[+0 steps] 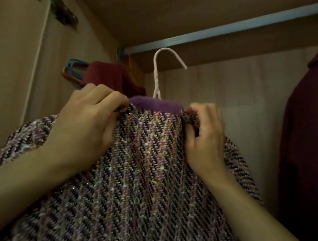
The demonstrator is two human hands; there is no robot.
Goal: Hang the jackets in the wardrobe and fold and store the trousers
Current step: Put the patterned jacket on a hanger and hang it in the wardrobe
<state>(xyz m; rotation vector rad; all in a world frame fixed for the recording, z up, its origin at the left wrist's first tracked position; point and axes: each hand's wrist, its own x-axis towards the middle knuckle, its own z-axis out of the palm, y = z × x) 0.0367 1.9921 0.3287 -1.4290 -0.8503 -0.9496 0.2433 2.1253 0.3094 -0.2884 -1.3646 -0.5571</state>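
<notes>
Both hands, left (86,122) and right (204,139), grip the tweed jacket's (141,179) neckline; hanger hook (166,60) just below the rail (228,30), pointing right.

My left hand (84,122) and right hand (204,139) are bare, no rings or watch, and both forearms are uncovered, with no sleeve in sight.
</notes>
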